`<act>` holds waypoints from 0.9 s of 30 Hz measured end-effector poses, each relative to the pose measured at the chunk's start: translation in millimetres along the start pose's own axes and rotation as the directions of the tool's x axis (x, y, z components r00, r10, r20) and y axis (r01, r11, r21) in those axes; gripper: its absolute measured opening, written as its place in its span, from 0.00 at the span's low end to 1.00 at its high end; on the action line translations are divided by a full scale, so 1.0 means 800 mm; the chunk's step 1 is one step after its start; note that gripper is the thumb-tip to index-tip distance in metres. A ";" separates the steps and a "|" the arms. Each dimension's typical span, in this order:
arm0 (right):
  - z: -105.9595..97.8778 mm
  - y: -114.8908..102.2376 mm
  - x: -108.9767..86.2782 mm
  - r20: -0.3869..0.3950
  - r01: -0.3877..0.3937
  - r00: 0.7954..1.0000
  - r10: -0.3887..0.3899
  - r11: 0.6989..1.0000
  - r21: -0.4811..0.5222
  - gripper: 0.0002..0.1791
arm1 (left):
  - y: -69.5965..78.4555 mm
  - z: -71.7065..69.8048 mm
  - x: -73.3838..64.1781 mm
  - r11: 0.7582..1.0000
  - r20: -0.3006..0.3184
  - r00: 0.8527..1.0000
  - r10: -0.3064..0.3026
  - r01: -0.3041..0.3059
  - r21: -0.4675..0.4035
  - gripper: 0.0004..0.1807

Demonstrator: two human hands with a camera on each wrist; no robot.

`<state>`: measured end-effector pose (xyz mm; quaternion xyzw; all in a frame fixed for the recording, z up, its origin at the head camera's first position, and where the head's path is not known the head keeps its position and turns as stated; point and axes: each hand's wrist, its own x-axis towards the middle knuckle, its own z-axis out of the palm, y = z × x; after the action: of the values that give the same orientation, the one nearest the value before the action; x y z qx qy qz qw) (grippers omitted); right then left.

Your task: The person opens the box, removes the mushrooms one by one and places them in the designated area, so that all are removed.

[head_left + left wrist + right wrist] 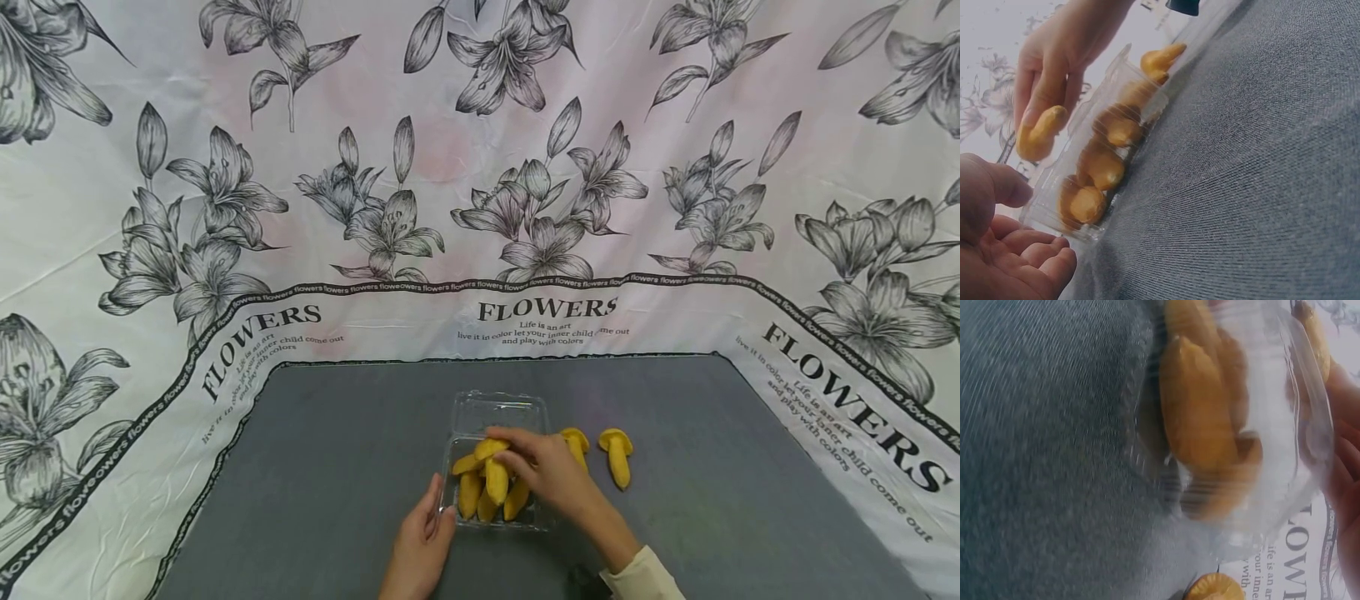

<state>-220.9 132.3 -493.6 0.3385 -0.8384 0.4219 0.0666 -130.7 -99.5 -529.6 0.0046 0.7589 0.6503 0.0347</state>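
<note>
A clear plastic clamshell box, lid folded back, lies on the grey cloth with several yellow mushrooms inside. My right hand pinches one yellow toy-like mushroom above the box; it shows in the left wrist view as a held mushroom clear of the rim. Beside the box's left wall is my left hand, its fingers loosely bent and holding nothing. The left wrist view shows the left hand's fingers close to the box end; contact is hard to tell.
Right of the box two more mushrooms lie on the cloth, one mushroom fully visible and another mushroom partly behind the right hand. A flower-printed curtain borders the grey surface at the back and sides.
</note>
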 end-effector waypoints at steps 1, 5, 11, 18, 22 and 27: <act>-0.002 0.000 -0.001 0.000 -0.010 1.000 0.010 1.000 0.002 0.21 | -0.001 0.000 0.000 1.000 0.000 1.000 0.003 -0.003 -0.006 0.37; -0.010 -0.002 -0.003 0.005 -0.066 0.998 0.066 0.997 0.039 0.21 | -0.002 0.001 0.000 1.000 -0.007 1.000 0.017 -0.017 -0.014 0.37; -0.020 0.005 -0.008 -0.015 -0.053 0.998 0.054 0.996 0.069 0.22 | -0.004 0.002 0.000 0.999 -0.014 0.999 0.041 -0.041 -0.021 0.37; -0.029 0.016 -0.011 -0.071 0.013 0.997 -0.014 1.000 -0.006 0.22 | -0.003 0.001 0.000 0.999 0.001 1.000 0.026 -0.026 -0.025 0.37; -0.033 0.019 -0.013 -0.086 0.005 0.996 -0.005 1.000 -0.007 0.22 | -0.001 0.001 -0.001 0.999 0.001 1.000 0.029 -0.029 -0.024 0.37; -0.040 0.023 -0.016 -0.113 0.016 0.993 -0.015 1.000 0.009 0.22 | 0.000 0.003 -0.004 0.999 -0.020 0.999 0.045 -0.045 -0.018 0.36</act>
<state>-228.1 170.7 -490.6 0.3211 -0.8285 0.4440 0.1155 -127.1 -97.2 -529.4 0.0149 0.7529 0.6578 0.0125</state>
